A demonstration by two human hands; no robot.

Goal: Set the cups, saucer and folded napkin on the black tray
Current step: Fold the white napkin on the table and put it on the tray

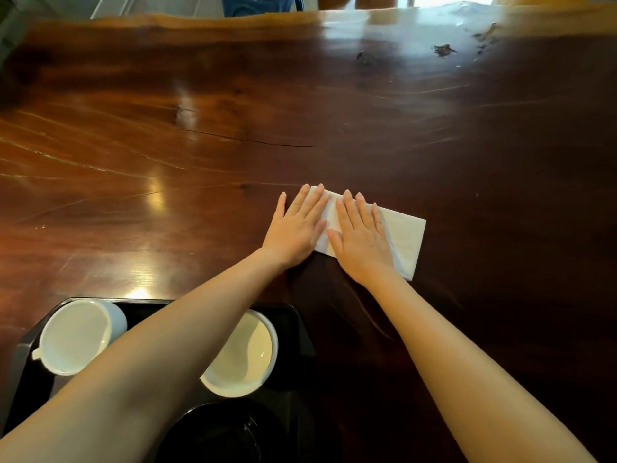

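Note:
A white napkin (405,238) lies folded into a long rectangle on the dark wooden table, right of centre. My left hand (297,225) lies flat on its left end, fingers spread. My right hand (362,235) presses flat on its middle. The black tray (293,315) sits at the lower left near the table's front edge. On it stand two white cups, one at the left (75,335) with a small handle, one at the right (243,355) partly hidden by my left forearm. A black saucer (227,432) rests at the tray's near side.
The glossy wooden table (233,128) stretches far ahead and to both sides. A long crack and some dark knots mark its surface. Beyond the far edge I see part of a blue chair (260,3) and bright light.

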